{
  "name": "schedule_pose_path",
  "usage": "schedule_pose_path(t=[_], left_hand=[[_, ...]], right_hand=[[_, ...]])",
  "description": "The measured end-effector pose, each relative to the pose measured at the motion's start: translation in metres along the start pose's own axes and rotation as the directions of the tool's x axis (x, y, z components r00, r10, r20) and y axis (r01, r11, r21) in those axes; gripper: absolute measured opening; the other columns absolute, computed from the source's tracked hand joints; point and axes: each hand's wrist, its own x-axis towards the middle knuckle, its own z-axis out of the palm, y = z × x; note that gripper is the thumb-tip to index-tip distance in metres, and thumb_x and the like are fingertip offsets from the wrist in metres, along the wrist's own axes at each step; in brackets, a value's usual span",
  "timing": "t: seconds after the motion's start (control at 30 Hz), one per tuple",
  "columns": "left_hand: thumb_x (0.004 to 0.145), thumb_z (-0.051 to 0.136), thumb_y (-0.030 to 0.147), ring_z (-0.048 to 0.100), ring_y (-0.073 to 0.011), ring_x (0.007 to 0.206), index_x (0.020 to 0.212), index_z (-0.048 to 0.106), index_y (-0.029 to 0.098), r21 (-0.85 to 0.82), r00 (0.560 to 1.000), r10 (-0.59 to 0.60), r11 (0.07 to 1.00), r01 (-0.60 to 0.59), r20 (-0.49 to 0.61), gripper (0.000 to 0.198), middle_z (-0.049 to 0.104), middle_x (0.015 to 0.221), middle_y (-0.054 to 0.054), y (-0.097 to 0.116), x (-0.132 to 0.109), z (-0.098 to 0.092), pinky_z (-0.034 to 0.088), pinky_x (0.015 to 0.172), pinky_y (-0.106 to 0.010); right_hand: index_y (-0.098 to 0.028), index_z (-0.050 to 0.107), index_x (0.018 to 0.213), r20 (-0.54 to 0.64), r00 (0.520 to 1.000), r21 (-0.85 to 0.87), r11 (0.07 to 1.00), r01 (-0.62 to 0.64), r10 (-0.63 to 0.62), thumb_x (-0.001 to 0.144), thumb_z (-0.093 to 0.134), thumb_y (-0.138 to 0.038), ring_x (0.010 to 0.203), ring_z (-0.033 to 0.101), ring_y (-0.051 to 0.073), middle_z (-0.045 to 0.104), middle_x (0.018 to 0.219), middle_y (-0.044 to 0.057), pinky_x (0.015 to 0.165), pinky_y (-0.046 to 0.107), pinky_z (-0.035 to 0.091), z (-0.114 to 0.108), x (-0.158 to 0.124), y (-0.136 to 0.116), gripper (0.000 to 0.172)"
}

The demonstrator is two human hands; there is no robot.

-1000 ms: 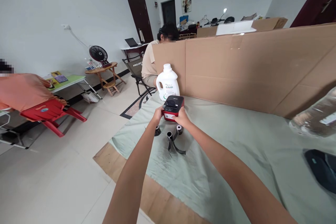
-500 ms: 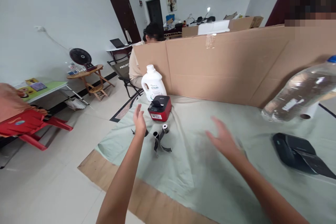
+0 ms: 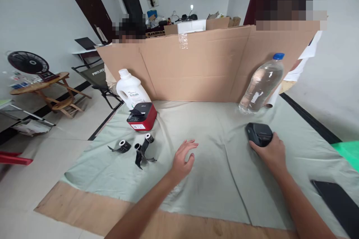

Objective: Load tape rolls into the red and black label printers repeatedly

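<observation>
My right hand [image 3: 270, 153] is wrapped around the near side of a small black portable printer [image 3: 259, 133], which rests on the pale green cloth [image 3: 207, 179]. Its thumb lies along the left edge, and the fingertips on the right are partly hidden. Over the middle of the cloth, my left hand [image 3: 183, 158] holds nothing, fingers apart. To its left lie several small rolls with dark strips trailing off, among them one roll [image 3: 125, 145] apart and another roll [image 3: 149, 138] near its neighbour. Behind them a red and black box-shaped machine [image 3: 142, 117] stands before a white jug [image 3: 131, 87].
A tall cardboard panel [image 3: 190, 67] closes off the back, with people behind it. A clear bottle with a blue cap [image 3: 262, 84] stands at back right, by a white roll [image 3: 273, 99]. A black phone [image 3: 336, 203] lies at the right front edge.
My view has swung right. My right hand has reached the black printer and closed on it. My left hand has moved from beside the rolls to the middle of the cloth.
</observation>
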Motion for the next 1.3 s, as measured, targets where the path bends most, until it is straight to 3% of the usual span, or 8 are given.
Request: schedule_pose_path(t=[0.1, 0.23, 0.37, 0.47, 0.87, 1.0, 1.17, 1.3], left_hand=[[0.094, 0.046, 0.014, 0.066, -0.0215, 0.124, 0.121, 0.065, 0.023, 0.01, 0.992, -0.124, 0.992, 0.124, 0.01, 0.034, 0.073, 0.124, -0.005, -0.007, -0.004, 0.011, 0.035, 0.125, -0.053], [0.097, 0.048, 0.019, 0.061, -0.0234, 0.131, 0.129, 0.064, 0.023, 0.096, 0.967, -0.25, 0.965, 0.245, 0.044, 0.037, 0.071, 0.13, -0.006, -0.015, -0.011, 0.013, 0.036, 0.126, -0.051], [0.099, 0.045, 0.02, 0.051, -0.024, 0.143, 0.154, 0.043, 0.025, 0.137, 0.964, -0.204, 0.974, 0.182, 0.17, 0.055, 0.056, 0.151, -0.007, -0.022, -0.013, 0.009, 0.03, 0.128, -0.055], [0.096, 0.042, 0.013, 0.055, -0.0225, 0.14, 0.159, 0.035, 0.023, 0.139, 0.955, -0.155, 0.983, 0.123, 0.253, 0.064, 0.055, 0.152, -0.009, -0.028, -0.015, 0.007, 0.028, 0.129, -0.056], [0.094, 0.035, 0.005, 0.058, -0.02, 0.137, 0.157, 0.034, 0.019, 0.31, 0.896, -0.104, 0.95, -0.038, 0.431, 0.065, 0.057, 0.149, -0.012, -0.007, -0.039, -0.01, 0.023, 0.13, -0.06], [0.095, 0.037, 0.008, 0.056, -0.0227, 0.139, 0.152, 0.043, 0.015, 0.396, 0.928, -0.095, 0.917, -0.059, 0.359, 0.057, 0.06, 0.146, -0.015, -0.009, -0.041, -0.003, 0.03, 0.127, -0.06], [0.096, 0.04, 0.011, 0.055, -0.0233, 0.14, 0.15, 0.045, 0.017, 0.432, 0.944, -0.069, 0.898, -0.082, 0.322, 0.055, 0.061, 0.145, -0.013, -0.01, -0.043, 0.0, 0.033, 0.125, -0.06], [0.093, 0.044, 0.011, 0.057, -0.0242, 0.137, 0.15, 0.046, 0.018, 0.452, 0.953, -0.036, 0.885, -0.11, 0.302, 0.058, 0.064, 0.142, -0.012, -0.005, -0.044, 0.002, 0.034, 0.125, -0.06]], right_hand=[[-0.005, 0.049, 0.138, 0.0, 0.994, -0.021, 0.994, -0.107, 0.107, 0.069, 0.068, -0.077, 0.115, 0.055, 0.05, 0.06, 0.116, 0.029, 0.098, 0.062, 0.044, -0.001, -0.015, -0.037, 0.102], [-0.011, 0.047, 0.138, 0.09, 0.996, 0.166, 0.985, -0.041, 0.026, 0.069, 0.069, -0.075, 0.113, 0.055, 0.041, 0.059, 0.119, 0.021, 0.099, 0.058, 0.046, 0.008, -0.058, -0.113, 0.097], [-0.01, 0.039, 0.146, 0.18, 0.982, 0.237, 0.971, 0.011, -0.055, 0.074, 0.071, -0.065, 0.117, 0.05, 0.04, 0.055, 0.123, 0.021, 0.102, 0.057, 0.043, 0.025, -0.105, -0.18, 0.097], [-0.01, 0.035, 0.151, 0.211, 0.976, 0.211, 0.977, 0.009, -0.054, 0.077, 0.071, -0.062, 0.114, 0.05, 0.041, 0.053, 0.12, 0.021, 0.1, 0.059, 0.044, 0.031, -0.131, -0.204, 0.098], [-0.006, 0.018, 0.16, 0.209, 0.975, 0.141, 0.989, 0.044, -0.073, 0.089, 0.059, -0.062, 0.115, 0.047, 0.044, 0.047, 0.127, 0.027, 0.096, 0.065, 0.044, 0.02, -0.197, -0.198, 0.099], [-0.007, 0.02, 0.16, 0.245, 0.969, 0.164, 0.986, -0.004, -0.037, 0.085, 0.061, -0.07, 0.12, 0.047, 0.046, 0.047, 0.131, 0.028, 0.1, 0.068, 0.041, 0.017, -0.191, -0.191, 0.106], [-0.018, 0.026, 0.16, 0.376, 0.92, 0.401, 0.914, -0.057, -0.108, 0.098, 0.047, -0.062, 0.136, 0.044, 0.038, 0.047, 0.144, 0.021, 0.113, 0.061, 0.037, 0.01, -0.163, -0.171, 0.078], [-0.02, 0.026, 0.161, 0.439, 0.881, 0.565, 0.816, -0.119, -0.175, 0.103, 0.041, -0.058, 0.148, 0.036, 0.031, 0.039, 0.158, 0.016, 0.122, 0.053, 0.03, 0.015, -0.149, -0.163, 0.071]])
